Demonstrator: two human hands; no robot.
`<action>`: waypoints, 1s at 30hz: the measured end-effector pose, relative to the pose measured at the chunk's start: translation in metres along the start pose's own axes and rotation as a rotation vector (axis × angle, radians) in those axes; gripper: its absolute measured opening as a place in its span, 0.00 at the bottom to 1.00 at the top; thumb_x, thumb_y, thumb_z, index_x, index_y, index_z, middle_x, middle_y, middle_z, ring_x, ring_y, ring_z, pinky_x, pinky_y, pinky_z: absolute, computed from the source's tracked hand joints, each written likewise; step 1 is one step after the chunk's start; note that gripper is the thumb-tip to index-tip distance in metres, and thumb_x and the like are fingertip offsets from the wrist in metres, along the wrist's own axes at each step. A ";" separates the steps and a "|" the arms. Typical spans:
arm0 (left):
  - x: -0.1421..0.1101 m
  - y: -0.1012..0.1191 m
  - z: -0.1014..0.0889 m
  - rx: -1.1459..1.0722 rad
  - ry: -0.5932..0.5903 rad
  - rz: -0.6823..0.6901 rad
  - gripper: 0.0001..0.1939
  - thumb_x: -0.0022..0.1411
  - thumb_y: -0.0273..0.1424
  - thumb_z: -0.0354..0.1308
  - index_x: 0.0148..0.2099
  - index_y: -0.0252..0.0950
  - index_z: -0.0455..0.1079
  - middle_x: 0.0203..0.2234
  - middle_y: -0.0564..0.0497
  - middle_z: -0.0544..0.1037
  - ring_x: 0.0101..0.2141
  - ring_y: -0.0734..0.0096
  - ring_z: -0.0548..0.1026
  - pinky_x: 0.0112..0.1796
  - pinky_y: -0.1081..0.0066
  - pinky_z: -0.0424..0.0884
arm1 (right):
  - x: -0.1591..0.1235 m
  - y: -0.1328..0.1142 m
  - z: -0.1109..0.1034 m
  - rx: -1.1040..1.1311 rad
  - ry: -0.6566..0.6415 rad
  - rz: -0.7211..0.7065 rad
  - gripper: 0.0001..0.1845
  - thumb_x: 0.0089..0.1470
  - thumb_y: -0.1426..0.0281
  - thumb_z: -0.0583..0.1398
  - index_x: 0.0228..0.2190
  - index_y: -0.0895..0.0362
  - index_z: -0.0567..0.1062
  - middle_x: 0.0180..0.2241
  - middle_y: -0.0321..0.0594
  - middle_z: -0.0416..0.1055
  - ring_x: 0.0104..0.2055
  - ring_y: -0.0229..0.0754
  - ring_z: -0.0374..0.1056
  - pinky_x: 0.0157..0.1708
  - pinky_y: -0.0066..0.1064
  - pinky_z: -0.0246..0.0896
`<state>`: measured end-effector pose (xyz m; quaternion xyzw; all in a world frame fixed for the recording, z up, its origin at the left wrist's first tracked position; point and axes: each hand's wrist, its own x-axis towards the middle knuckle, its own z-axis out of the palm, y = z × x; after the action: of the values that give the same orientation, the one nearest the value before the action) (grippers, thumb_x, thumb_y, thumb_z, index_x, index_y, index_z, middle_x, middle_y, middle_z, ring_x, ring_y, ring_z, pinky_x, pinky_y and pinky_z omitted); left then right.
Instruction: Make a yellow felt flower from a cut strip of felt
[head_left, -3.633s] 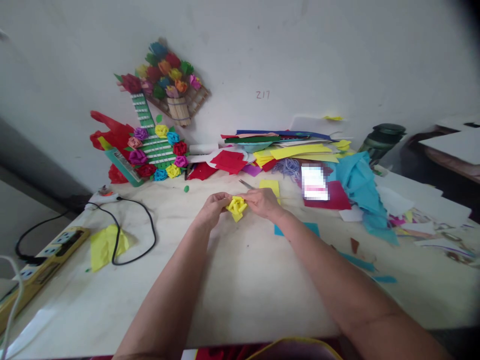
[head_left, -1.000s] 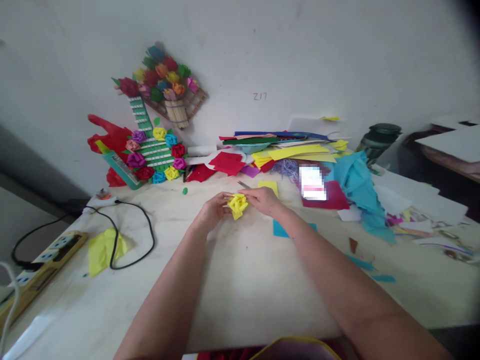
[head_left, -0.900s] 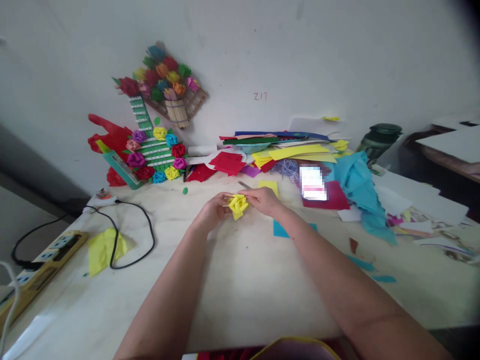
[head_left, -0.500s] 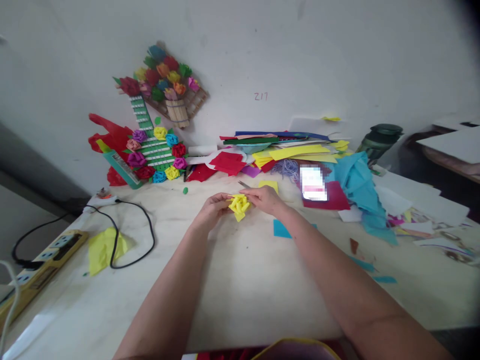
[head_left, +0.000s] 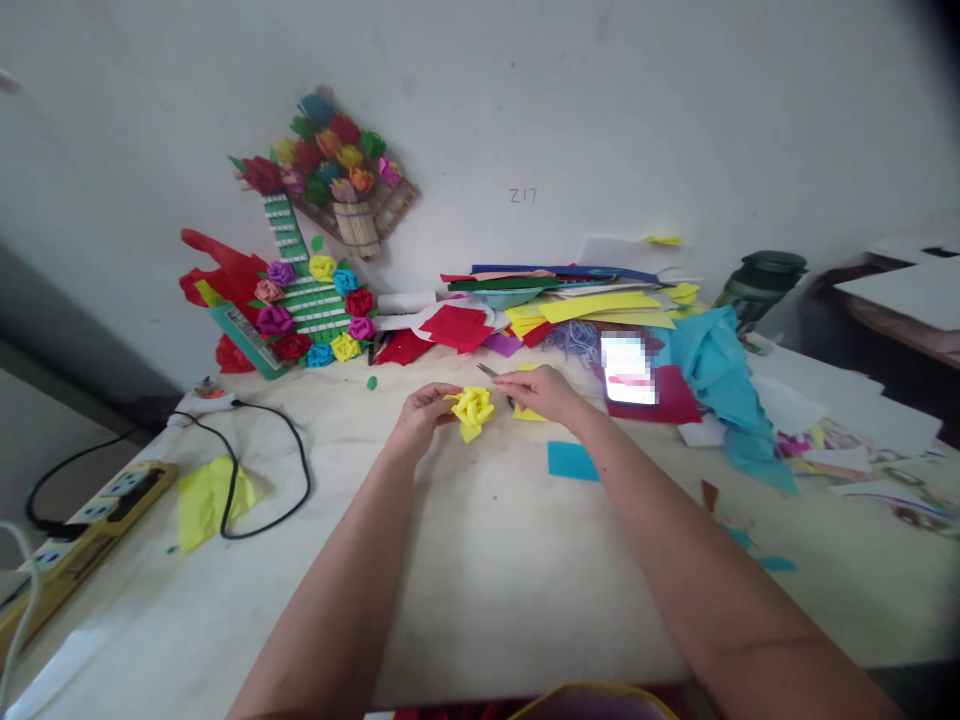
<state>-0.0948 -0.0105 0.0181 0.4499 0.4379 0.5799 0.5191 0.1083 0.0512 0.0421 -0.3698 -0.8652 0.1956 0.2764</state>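
Note:
A yellow paper flower (head_left: 473,407) with folded petals is pinched by the fingertips of my left hand (head_left: 421,420), a square corner of paper sticking out below it. Just right of the flower, apart from it, is my right hand (head_left: 546,395). Its fingers are drawn together; whether something small lies between them cannot be made out. The scissors (head_left: 487,370) lie on the table by the right fingertips, partly covered by that hand. Under the same hand is a yellow paper square (head_left: 531,412). A blue paper piece (head_left: 572,461) lies nearer, by my right forearm.
Behind stand a green striped guitar-shaped craft (head_left: 315,300) with paper roses, and a glue bottle (head_left: 244,337). Stacked coloured paper (head_left: 585,300), a lit phone (head_left: 628,370) and a dark bottle (head_left: 765,285) line the back right. A power strip (head_left: 90,515) and black cable (head_left: 306,450) are left.
My right hand has drawn away from the flower to the right, uncovering a dark part of the scissors and more of the blue paper. My left hand keeps the flower, slightly shifted left.

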 end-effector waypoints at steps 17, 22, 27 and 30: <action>0.002 -0.002 0.004 -0.057 0.143 0.013 0.13 0.41 0.32 0.59 0.32 0.33 0.68 0.25 0.51 0.73 0.25 0.74 0.70 0.28 0.73 0.66 | -0.001 0.002 -0.015 -0.115 -0.072 0.066 0.21 0.48 0.54 0.50 0.32 0.52 0.75 0.23 0.37 0.71 0.24 0.35 0.63 0.23 0.25 0.51; 0.001 -0.002 0.003 -0.071 0.133 0.029 0.12 0.40 0.32 0.59 0.32 0.34 0.69 0.26 0.51 0.73 0.26 0.74 0.71 0.28 0.73 0.66 | 0.000 -0.002 -0.016 -0.158 -0.079 0.073 0.21 0.49 0.55 0.48 0.28 0.53 0.76 0.21 0.37 0.70 0.23 0.35 0.61 0.22 0.25 0.49; 0.000 -0.001 0.003 -0.084 0.113 0.069 0.12 0.41 0.31 0.59 0.32 0.34 0.68 0.28 0.51 0.74 0.27 0.73 0.71 0.29 0.72 0.66 | -0.001 -0.001 -0.024 -0.106 -0.144 0.112 0.23 0.49 0.55 0.48 0.22 0.56 0.76 0.19 0.38 0.69 0.21 0.34 0.60 0.21 0.25 0.48; 0.000 0.001 0.003 -0.085 0.126 0.095 0.10 0.41 0.31 0.59 0.31 0.35 0.69 0.29 0.51 0.74 0.27 0.74 0.71 0.29 0.72 0.66 | -0.003 0.001 -0.032 -0.019 -0.191 0.164 0.23 0.49 0.56 0.48 0.24 0.57 0.76 0.17 0.37 0.67 0.20 0.34 0.59 0.21 0.25 0.49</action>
<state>-0.0922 -0.0109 0.0197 0.4103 0.4228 0.6493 0.4810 0.1299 0.0538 0.0653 -0.4217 -0.8563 0.2437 0.1720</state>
